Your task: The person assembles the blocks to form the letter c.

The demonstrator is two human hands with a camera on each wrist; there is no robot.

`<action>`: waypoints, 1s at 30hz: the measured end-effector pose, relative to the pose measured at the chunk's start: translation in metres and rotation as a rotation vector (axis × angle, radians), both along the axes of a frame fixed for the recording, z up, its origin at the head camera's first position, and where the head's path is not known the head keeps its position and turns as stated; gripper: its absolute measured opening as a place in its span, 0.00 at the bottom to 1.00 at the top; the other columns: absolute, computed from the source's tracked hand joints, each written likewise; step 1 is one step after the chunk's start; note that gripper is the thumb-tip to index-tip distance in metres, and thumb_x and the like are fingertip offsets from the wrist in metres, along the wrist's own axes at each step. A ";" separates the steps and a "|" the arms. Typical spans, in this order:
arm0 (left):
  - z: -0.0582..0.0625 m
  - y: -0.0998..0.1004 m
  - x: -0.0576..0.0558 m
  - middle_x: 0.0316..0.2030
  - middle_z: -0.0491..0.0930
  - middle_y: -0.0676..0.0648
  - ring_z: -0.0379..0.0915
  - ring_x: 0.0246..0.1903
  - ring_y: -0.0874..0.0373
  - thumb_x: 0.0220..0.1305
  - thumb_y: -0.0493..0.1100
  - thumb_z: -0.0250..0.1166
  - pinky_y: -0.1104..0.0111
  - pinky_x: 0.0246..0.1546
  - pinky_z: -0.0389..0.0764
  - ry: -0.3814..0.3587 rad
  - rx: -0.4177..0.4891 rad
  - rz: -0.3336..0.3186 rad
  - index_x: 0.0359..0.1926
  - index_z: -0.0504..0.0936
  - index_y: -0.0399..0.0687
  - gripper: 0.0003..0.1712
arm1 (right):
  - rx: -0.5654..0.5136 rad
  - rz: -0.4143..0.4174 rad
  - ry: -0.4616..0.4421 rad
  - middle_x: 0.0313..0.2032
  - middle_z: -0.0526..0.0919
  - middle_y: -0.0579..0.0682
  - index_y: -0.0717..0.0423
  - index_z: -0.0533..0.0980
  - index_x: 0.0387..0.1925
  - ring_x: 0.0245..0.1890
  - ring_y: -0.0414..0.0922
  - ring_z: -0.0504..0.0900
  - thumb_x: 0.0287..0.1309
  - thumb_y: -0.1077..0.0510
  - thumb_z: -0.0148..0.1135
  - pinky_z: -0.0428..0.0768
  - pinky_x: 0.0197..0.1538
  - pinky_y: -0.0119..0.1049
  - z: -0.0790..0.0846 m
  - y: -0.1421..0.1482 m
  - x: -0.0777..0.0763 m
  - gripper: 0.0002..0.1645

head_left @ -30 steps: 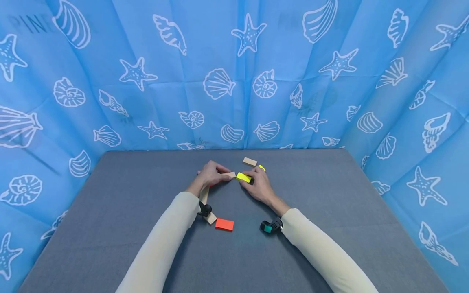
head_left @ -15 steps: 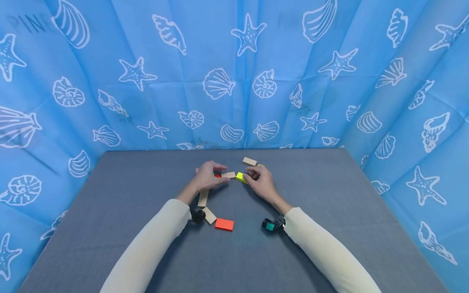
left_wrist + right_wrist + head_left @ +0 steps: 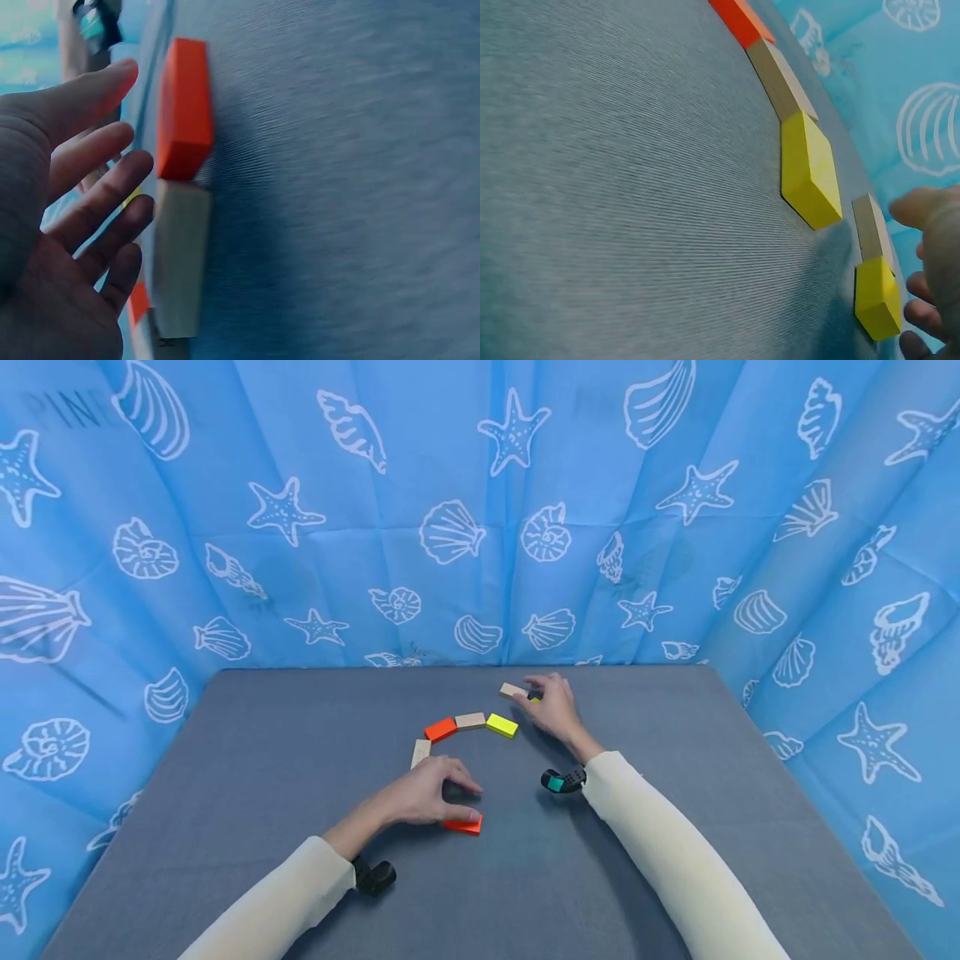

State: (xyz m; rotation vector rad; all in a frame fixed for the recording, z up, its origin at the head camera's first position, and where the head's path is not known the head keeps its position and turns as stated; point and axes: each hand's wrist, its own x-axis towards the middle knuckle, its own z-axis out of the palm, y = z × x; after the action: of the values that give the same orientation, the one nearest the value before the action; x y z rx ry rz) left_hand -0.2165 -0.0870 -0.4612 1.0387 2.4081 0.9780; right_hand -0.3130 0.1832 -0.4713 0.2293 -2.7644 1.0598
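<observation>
My left hand (image 3: 431, 789) hovers over the near end of a curved row of blocks, its thumb overlapping a red block (image 3: 465, 827) in the head view. The left wrist view shows spread, unclosed fingers beside that red block (image 3: 185, 109) and the wooden block (image 3: 180, 259) adjoining it. At the row's far end lie a red block (image 3: 440, 729), a plain wooden block (image 3: 470, 721) and a yellow block (image 3: 502, 725). My right hand (image 3: 553, 708) reaches past them, fingers parted, beside another wooden block (image 3: 871, 229) and yellow block (image 3: 877, 300); nothing is gripped.
A grey cloth-covered table (image 3: 300, 718) carries the blocks. Behind it and to both sides hangs a blue curtain (image 3: 465, 460) printed with shells and starfish. One more wooden block (image 3: 422, 752) shows beyond my left hand.
My left hand has left the far wooden block and come toward the near red block. My right hand let go of the yellow block in the row and moved back to the far pair.
</observation>
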 end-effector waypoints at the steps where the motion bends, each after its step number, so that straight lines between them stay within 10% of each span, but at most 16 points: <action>1: -0.002 0.000 0.002 0.46 0.81 0.60 0.73 0.49 0.63 0.61 0.56 0.74 0.61 0.54 0.74 0.002 -0.012 -0.003 0.53 0.89 0.55 0.21 | 0.023 0.009 -0.027 0.53 0.76 0.63 0.66 0.76 0.63 0.55 0.59 0.70 0.66 0.53 0.66 0.65 0.58 0.56 0.000 0.000 -0.002 0.29; 12: -0.006 -0.004 0.008 0.41 0.80 0.65 0.69 0.49 0.62 0.58 0.54 0.77 0.59 0.53 0.70 -0.025 -0.020 -0.003 0.45 0.92 0.59 0.15 | 0.134 0.004 -0.126 0.52 0.73 0.60 0.56 0.77 0.65 0.52 0.57 0.66 0.68 0.49 0.66 0.60 0.54 0.56 -0.005 -0.005 -0.006 0.28; 22: -0.011 -0.006 0.008 0.40 0.80 0.65 0.68 0.49 0.62 0.57 0.55 0.78 0.60 0.52 0.71 -0.009 0.007 -0.010 0.43 0.93 0.61 0.13 | -0.034 -0.006 -0.054 0.54 0.76 0.60 0.61 0.80 0.59 0.56 0.57 0.69 0.69 0.57 0.65 0.57 0.60 0.58 -0.007 -0.001 0.000 0.20; 30: -0.012 -0.005 0.006 0.40 0.80 0.65 0.67 0.49 0.62 0.57 0.55 0.77 0.60 0.51 0.70 -0.031 0.021 -0.008 0.44 0.92 0.61 0.14 | -0.096 0.209 0.066 0.47 0.77 0.57 0.61 0.80 0.58 0.47 0.54 0.74 0.66 0.62 0.66 0.69 0.51 0.50 0.004 0.004 0.033 0.20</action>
State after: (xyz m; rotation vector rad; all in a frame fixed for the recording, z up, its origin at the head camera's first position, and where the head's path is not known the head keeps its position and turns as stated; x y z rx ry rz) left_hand -0.2101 -0.0924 -0.4736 1.0320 2.3726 1.0108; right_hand -0.2802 0.1875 -0.4673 0.5403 -2.6666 1.2059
